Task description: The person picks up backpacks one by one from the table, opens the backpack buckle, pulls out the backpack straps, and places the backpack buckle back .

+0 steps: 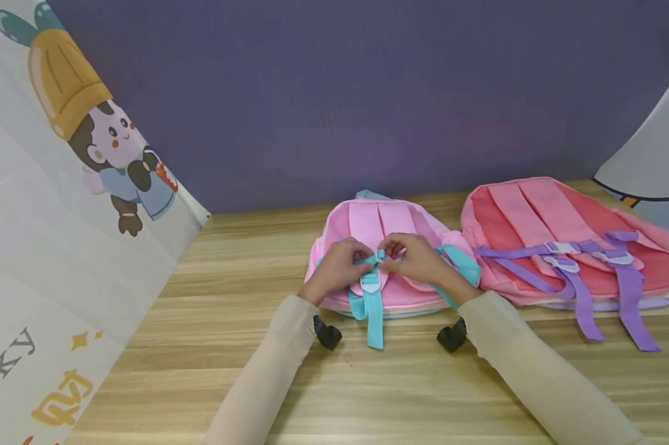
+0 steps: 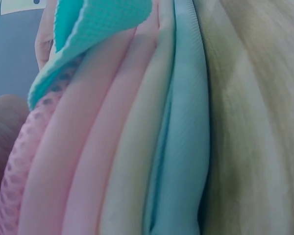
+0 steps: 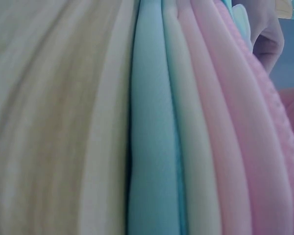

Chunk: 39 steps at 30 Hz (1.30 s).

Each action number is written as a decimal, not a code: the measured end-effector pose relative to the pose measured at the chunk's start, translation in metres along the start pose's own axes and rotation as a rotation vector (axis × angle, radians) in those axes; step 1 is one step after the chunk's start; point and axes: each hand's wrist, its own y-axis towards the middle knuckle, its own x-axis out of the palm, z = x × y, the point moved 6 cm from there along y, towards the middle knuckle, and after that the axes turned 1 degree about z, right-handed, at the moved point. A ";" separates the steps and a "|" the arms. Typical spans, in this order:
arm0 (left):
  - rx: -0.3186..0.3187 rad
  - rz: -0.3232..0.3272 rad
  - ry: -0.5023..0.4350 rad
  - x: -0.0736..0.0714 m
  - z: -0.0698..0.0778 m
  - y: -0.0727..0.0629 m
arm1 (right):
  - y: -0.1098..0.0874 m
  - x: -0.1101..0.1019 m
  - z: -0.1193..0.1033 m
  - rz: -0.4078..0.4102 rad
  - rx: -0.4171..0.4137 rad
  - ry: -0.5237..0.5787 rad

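A small pink backpack lies on the table with its shoulder straps facing up. Above its lower middle, my left hand pinches a turquoise webbing strap close to a small turquoise buckle. From the other side my right hand has its fingertips and thumb at that buckle, pinching it. Just below hangs a pale strap adjuster, with a loose turquoise strap end trailing onto the table. Both wrist views show the bag's pink, cream and light blue side layers up close; the fingertips are hidden there.
To the right lies a larger coral-pink backpack with purple straps and a white buckle, close against the small bag. A dark panel rises behind the wooden table. A printed white sheet borders the left.
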 end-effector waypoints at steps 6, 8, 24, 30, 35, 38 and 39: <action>0.004 0.011 -0.007 0.001 0.001 0.000 | 0.000 0.000 0.000 -0.014 0.011 -0.003; 0.007 0.013 -0.010 0.001 0.001 0.000 | 0.000 0.000 0.000 -0.017 0.011 0.001; 0.018 0.027 -0.012 0.003 0.000 0.001 | 0.000 -0.001 0.001 -0.013 0.010 -0.020; 0.010 0.003 -0.015 0.002 0.000 0.001 | 0.000 -0.001 0.002 -0.008 0.007 -0.014; -0.005 -0.009 -0.017 0.000 -0.001 0.000 | 0.000 -0.002 0.001 -0.008 0.007 -0.007; -0.004 -0.010 -0.015 -0.001 0.000 0.000 | 0.000 -0.001 0.001 -0.008 0.007 -0.001; -0.001 -0.010 -0.011 -0.001 0.000 0.000 | 0.000 -0.001 0.001 -0.007 0.005 0.001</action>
